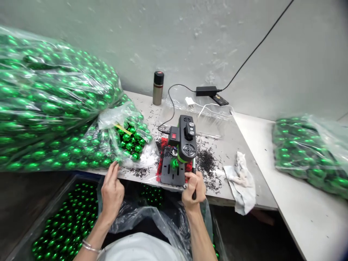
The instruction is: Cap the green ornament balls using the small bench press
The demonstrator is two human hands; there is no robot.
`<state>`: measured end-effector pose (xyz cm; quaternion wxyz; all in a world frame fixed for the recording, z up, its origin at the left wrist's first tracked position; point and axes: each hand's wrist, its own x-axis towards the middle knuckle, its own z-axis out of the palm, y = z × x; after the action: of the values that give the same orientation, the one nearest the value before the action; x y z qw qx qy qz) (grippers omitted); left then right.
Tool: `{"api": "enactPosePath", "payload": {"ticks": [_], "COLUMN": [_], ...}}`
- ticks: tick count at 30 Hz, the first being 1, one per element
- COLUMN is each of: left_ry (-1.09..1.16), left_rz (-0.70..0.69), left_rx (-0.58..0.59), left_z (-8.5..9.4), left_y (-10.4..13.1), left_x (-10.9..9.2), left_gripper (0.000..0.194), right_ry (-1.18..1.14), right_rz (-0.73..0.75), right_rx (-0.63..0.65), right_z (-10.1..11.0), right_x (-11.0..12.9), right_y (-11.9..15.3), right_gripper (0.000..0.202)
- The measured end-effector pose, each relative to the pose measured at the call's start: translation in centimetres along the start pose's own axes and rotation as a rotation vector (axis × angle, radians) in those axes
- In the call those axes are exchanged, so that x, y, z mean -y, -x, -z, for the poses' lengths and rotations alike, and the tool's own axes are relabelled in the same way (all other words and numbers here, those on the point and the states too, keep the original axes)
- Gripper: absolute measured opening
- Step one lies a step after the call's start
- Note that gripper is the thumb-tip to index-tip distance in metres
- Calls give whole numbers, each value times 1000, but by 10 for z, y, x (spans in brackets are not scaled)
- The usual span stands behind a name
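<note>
My right hand (194, 190) is wrapped around the black lever handle (194, 183) of a small bench drill press (186, 139). Under the press head, a shiny green bauble (174, 163) sits above the slotted black base plate (173, 175). To the left, my left hand (112, 188) reaches to the table edge, fingers stretched out, its fingertips by the lower edge of a clear plastic bag (146, 154). Green baubles (132, 143) show in the bag's mouth. My left thumb is hidden, and nothing can be made out in that hand.
A huge bag of green baubles (54, 105) fills the left. Below stands a bin of baubles (67, 221). Black shavings (207, 161) litter the table around a red mat (160, 170). A flask (158, 88), power adapter (206, 91), cloth (241, 185) and another bauble bag (299, 152) lie about.
</note>
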<state>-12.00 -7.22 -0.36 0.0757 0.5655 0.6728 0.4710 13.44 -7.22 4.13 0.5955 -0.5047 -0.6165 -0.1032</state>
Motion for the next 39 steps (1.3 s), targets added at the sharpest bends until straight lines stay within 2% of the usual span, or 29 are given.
{"api": "enactPosePath", "payload": {"ticks": [2,4,9,14,21,23,26,28,36,39], "left_ry": [-5,-5,-23,83,283,290,258,247,143,145], "left_rz": [-12,-69,-281,-404,-590,-679,-807,-845,-924,-910], "left_rx": [-3,-20,-98,-37,-104,-68,31,61,63,74], "left_z": [14,15,-4,-26,-44,-49,-58,-63,-65,-64], "left_y": [1,-2,-16,-26,-79,-94,-107,-109,-112,-115], "left_x": [5,1,-29,-64,-123,-134,-141,-140,-140,-142], "left_gripper": [53,51,42,45,35,31,26,27,29,28], "right_ry": [-8,-22,-39,-28,-14,-15,-21,-27,-71,-72], "right_rz": [-7,-26,-54,-57,-79,-85,-92,-102,-152,-156], "right_rx": [-10,-4,-9,-1,-10,-12,-7,-1,7,4], "right_z": [-1,-2,-3,-1,-3,-3,-2,-2,-2,-3], "right_x": [0,-1,3,9,8,8,10,12,14,14], "right_y": [0,0,-3,-8,-5,-5,-8,-10,-9,-9], "right_gripper": [21,21,23,22,22,22,22,22,23,23]}}
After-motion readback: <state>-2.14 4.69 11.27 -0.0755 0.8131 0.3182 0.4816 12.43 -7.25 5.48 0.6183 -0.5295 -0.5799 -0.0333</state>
